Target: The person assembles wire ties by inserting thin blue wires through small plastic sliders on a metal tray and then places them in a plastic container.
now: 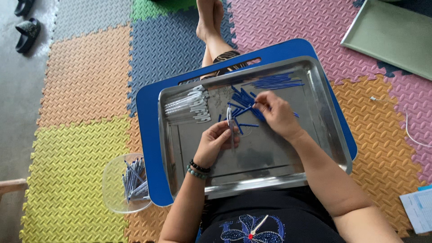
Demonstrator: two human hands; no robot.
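Note:
A shiny metal tray [270, 155] rests on a blue lap board [150, 135] over my legs. My left hand [217, 143] holds a clear pen barrel [231, 128] upright above the tray. My right hand [276, 112] pinches a thin blue refill [246, 107] at a loose pile of blue refills [240, 100] in the tray's middle. A row of clear pen barrels [186, 107] lies at the tray's far left. More blue refills [274, 82] lie in a neat bunch at the far right corner.
A clear plastic bowl [114, 198] with several assembled pens stands on the foam floor mats to my left. A green tray [391, 36] lies at the upper right, a white cable [407, 123] and papers [418, 209] to the right. Sandals [27, 33] sit far left.

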